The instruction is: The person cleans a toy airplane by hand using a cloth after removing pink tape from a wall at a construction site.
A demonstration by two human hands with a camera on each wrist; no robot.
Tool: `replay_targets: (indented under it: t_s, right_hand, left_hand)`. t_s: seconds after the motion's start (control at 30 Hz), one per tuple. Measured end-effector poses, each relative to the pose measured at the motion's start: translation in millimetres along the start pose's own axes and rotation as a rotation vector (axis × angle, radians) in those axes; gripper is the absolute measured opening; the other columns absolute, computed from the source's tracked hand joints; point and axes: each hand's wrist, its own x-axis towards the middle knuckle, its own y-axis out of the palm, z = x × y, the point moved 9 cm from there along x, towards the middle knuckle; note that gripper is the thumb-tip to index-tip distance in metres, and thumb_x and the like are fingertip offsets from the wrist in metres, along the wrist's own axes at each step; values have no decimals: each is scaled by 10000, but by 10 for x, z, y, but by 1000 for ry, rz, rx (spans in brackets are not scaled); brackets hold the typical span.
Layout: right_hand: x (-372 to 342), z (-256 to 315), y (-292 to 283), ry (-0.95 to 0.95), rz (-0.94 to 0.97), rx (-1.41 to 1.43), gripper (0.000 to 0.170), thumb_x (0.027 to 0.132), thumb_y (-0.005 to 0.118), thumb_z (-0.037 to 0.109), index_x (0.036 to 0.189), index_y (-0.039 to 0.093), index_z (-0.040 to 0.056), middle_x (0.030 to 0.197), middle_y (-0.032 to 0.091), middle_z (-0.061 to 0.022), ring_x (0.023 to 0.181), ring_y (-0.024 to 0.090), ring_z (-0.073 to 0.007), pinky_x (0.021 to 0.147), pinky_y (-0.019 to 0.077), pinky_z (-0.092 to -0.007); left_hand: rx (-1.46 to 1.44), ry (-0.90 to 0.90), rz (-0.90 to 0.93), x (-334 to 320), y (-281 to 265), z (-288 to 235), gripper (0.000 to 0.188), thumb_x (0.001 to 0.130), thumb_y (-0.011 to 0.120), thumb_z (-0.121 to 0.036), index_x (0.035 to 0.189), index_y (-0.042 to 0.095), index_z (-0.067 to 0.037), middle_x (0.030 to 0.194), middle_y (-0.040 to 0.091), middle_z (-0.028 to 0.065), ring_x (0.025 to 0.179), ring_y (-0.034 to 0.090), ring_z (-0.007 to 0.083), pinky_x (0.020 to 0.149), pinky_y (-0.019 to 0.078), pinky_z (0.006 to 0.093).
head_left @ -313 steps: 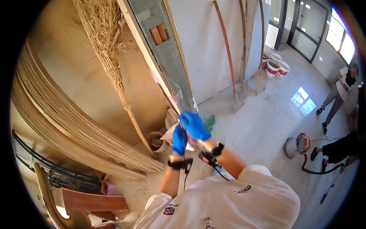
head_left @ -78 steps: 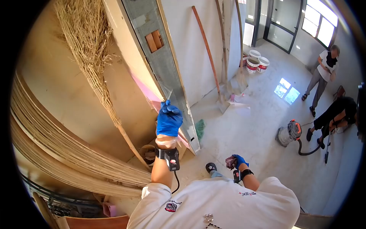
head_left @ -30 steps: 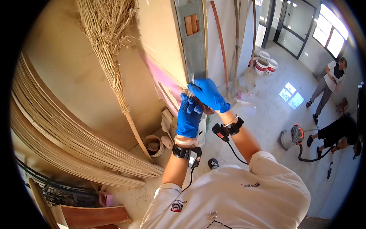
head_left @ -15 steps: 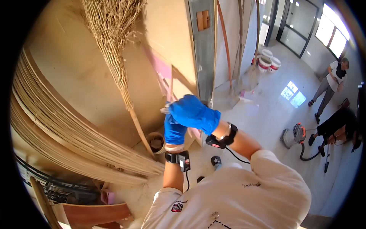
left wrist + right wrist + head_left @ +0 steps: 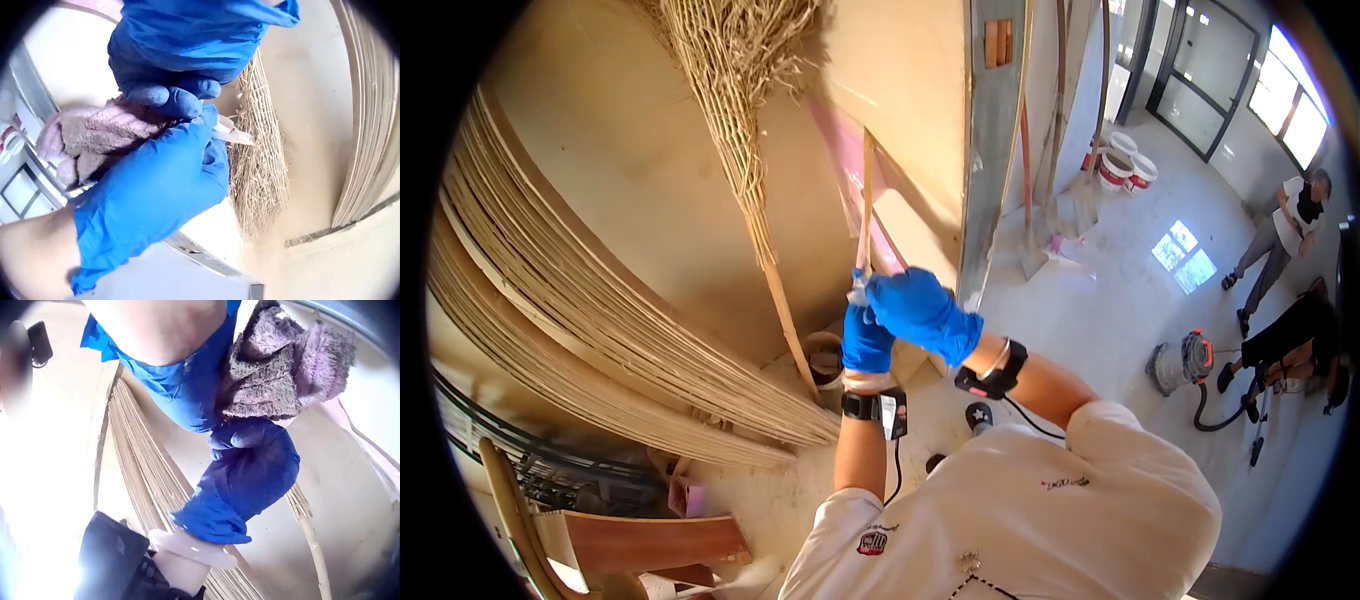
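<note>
Both gloved hands meet in front of the chest in the head view. My right hand (image 5: pixel 922 312) lies over my left hand (image 5: pixel 867 338), with fingers curled. A dirty purple cloth (image 5: pixel 103 134) is bunched between the hands in the left wrist view, in my right hand's grip (image 5: pixel 153 190). From the joined fingertips sticks out a small pointed, whitish see-through piece (image 5: pixel 234 133). My left fingers (image 5: pixel 181 103) curl in at its base, largely hidden. The right wrist view shows the cloth (image 5: pixel 269 378) hanging beside both gloves.
A twig broom (image 5: pixel 745 130) leans on the wall, left of the grey column edge (image 5: pixel 998 140). Stacked long boards (image 5: pixel 590 290) fill the left side. A bucket (image 5: pixel 825 360) stands below. Two people and a vacuum cleaner (image 5: pixel 1180 365) are at right.
The left hand was up at the column edge while the right held the cloth low; the hands then came together. Lately they moved off the column, and the head view swung left.
</note>
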Motion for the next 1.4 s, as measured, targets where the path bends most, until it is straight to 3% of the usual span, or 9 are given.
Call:
replay_targets:
  t_s: [0.17,0.33,0.37,0.57,0.63,0.83,1.1,1.17,1.4]
  right_hand:
    - [-35,303,94,-90,-53,-121,138,826,514,188,776,549,64,555,536,-80,458,542,-241,421,395,-366]
    - [34,683,198,-124,-165,-285,156,808,511,132,801,533,-23,484,496,-79,408,517,-220,376,373,-350]
    - [65,837,168,-189,-137,-318,148,785,519,126,783,544,-20,481,499,-74,406,521,-215,376,379,-349]
    - [-643,1857,1116,-398,359,504,145,762,533,157,719,591,32,555,556,-133,476,558,-287,415,406,-394]
    - [-1188,2303,1696,-393,775,633,207,780,524,245,768,634,70,690,614,-154,624,602,-343,517,447,-450]
    - [-1856,2879,2295,-419,766,793,167,738,539,200,701,627,63,649,603,-167,593,596,-348,489,441,-437]
    - [-1517,1420,1721,764,888,1083,301,856,521,345,804,640,74,631,621,-103,534,587,-207,503,466,-356]
    - [-1585,657,1733,695,301,1236,266,844,550,306,821,648,60,670,628,-85,575,580,-176,528,473,-326]
    - [-3376,-2091,248,1497,-180,756,461,835,535,476,808,640,28,741,627,-94,583,571,-191,503,477,-380]
  left_hand:
    - [172,-29,-260,-266,281,-468,162,948,420,-151,885,544,-67,649,478,-53,551,436,9,517,364,169]
    - [-141,44,-190,-379,-134,-637,312,926,417,-117,1196,455,36,1098,566,84,932,554,133,849,438,267]
    - [16,38,-420,-494,-220,-718,327,927,450,-122,1245,441,-48,797,504,-62,726,501,28,649,428,189]
    - [-83,47,-721,-2557,-1590,-576,278,935,432,-229,1139,516,-60,728,489,-52,629,441,54,578,386,213]
    - [782,-149,-581,-3442,-1872,-545,227,939,429,-283,891,548,-96,667,484,-46,597,448,76,550,363,213]
    - [265,-245,-1107,-4415,-1500,-582,510,895,383,-550,936,598,-90,807,623,8,710,553,124,676,420,269]
    - [378,-177,-855,-3754,-1467,-744,719,895,335,-573,1363,273,-31,1292,469,138,1143,467,287,968,326,410]
    - [340,-221,-760,-3529,-1542,-783,748,889,340,-582,1415,129,-93,1354,400,151,1189,427,315,1007,266,449]
    - [316,-210,-513,-2494,-981,-722,749,936,376,-438,1386,-201,-281,1392,355,133,1272,340,289,1042,196,437]
